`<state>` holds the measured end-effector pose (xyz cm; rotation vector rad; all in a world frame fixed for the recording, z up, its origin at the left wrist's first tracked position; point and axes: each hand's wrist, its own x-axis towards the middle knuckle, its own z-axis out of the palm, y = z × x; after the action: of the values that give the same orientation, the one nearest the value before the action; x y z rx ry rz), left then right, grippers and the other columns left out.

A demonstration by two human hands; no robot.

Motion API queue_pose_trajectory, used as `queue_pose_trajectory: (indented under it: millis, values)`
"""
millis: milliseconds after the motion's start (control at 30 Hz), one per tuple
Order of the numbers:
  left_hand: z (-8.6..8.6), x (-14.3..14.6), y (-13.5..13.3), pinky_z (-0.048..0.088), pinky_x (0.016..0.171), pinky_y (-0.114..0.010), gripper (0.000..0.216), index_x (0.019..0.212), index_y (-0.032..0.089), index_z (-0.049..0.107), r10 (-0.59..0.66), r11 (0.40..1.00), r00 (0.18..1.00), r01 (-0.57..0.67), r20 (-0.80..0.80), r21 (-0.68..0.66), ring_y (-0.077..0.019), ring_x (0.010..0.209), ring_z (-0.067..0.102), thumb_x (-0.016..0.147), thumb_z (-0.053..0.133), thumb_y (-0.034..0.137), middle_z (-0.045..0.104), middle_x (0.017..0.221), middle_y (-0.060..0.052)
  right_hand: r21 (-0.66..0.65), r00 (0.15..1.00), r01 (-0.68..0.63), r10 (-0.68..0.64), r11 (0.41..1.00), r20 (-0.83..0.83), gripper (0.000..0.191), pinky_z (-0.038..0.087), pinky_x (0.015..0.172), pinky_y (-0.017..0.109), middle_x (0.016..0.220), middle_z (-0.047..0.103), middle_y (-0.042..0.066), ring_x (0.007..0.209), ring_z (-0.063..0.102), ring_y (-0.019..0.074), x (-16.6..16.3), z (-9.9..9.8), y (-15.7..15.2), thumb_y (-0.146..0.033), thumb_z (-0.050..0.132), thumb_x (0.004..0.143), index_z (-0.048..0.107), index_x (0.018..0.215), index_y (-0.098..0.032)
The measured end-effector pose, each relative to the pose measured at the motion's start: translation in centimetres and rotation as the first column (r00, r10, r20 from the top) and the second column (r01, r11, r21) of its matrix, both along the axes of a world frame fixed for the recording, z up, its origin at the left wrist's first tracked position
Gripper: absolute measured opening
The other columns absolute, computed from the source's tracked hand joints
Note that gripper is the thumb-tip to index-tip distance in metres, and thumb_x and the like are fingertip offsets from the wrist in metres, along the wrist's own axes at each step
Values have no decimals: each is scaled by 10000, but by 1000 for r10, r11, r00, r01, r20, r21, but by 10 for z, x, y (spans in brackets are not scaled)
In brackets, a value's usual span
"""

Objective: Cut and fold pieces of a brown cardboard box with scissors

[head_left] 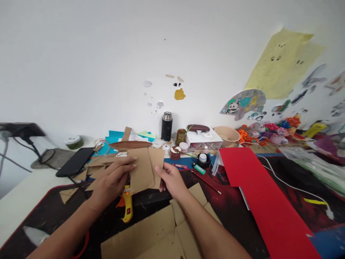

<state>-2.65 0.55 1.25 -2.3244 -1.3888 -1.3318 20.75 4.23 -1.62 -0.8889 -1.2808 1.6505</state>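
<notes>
Two flat brown cardboard pieces overlap in front of me, the larger piece (140, 172) lying over part of the other piece (156, 158). My left hand (111, 178) is closed on the left edge of the larger one. At the right side, my right hand (171, 179) pinches the cardboard, thumb on top and fingers underneath. Just below the pieces lies a yellow hot glue gun (127, 207) with an orange light lit, its nozzle end hidden. A big creased cardboard sheet (151, 233) spreads under my right forearm.
Scissors (35, 235) lie at lower left, partly under my left forearm. A black phone (76, 162) and cardboard scraps sit left. Behind stand a black flask (167, 126) and a white box (204, 139). A long red sheet (265, 194) covers the right side.
</notes>
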Motion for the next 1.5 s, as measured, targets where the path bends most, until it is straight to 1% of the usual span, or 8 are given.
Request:
queue_pose_trajectory:
  millis: [200,333,433,500,567,733,1233,1500]
  values:
    - [-7,10,-4,588,1047,-405,294,1091,264,777,-120,991,992,122,43,-49,-266,1224,746,981,543,125,788,1342,-97,-11,998,-64,64,998,-27,620,314,333,178,618,658,-48,366,533,82,0,1,0,-769,783,753,641,931,-191]
    - [-4,16,-1,552,1087,-479,342,1325,263,700,4,979,960,54,280,-197,-307,1287,701,1003,585,258,716,1451,-127,-1,999,-32,32,999,-6,615,333,342,185,618,650,-48,367,521,80,0,-1,0,-754,788,758,663,942,-180]
    - [2,18,4,639,863,-445,496,1405,247,630,159,903,759,146,632,-403,-283,985,776,964,671,468,777,1290,-131,8,1000,13,-13,1000,-3,601,335,348,187,633,645,-47,376,516,79,-1,-3,1,-738,786,771,681,962,-178]
    - [5,19,7,618,641,-369,509,1225,220,713,226,821,604,304,764,-483,-237,724,733,901,708,612,811,1011,-94,14,999,32,-32,999,-13,589,360,356,192,640,640,-47,384,519,82,-1,-3,1,-731,783,778,684,965,-181]
    - [4,21,8,538,516,-312,516,1005,199,751,247,747,551,416,797,-519,-204,586,659,849,730,691,754,776,-55,17,999,42,-42,999,-20,581,381,361,198,632,632,-48,383,518,85,-1,-4,2,-728,779,781,683,957,-183]
    - [-3,22,4,461,503,-256,456,737,206,683,236,655,577,500,782,-567,-146,510,568,838,791,637,622,606,12,34,999,45,-45,998,2,572,360,351,192,597,620,-52,373,510,89,-1,-3,2,-721,774,787,683,963,-184]
    - [5,26,3,375,477,-254,481,649,223,647,236,680,636,432,735,-592,-139,457,513,795,801,654,608,520,22,81,999,33,-36,996,40,550,392,376,198,653,653,-38,397,518,87,-1,-6,2,-717,753,815,674,947,-189]
    - [-6,21,3,420,508,-258,490,659,214,653,249,653,565,502,787,-567,-146,502,541,843,761,655,612,585,9,89,998,21,-27,996,64,551,375,378,203,583,610,-54,388,505,97,-1,-6,2,-723,737,833,672,947,-188]
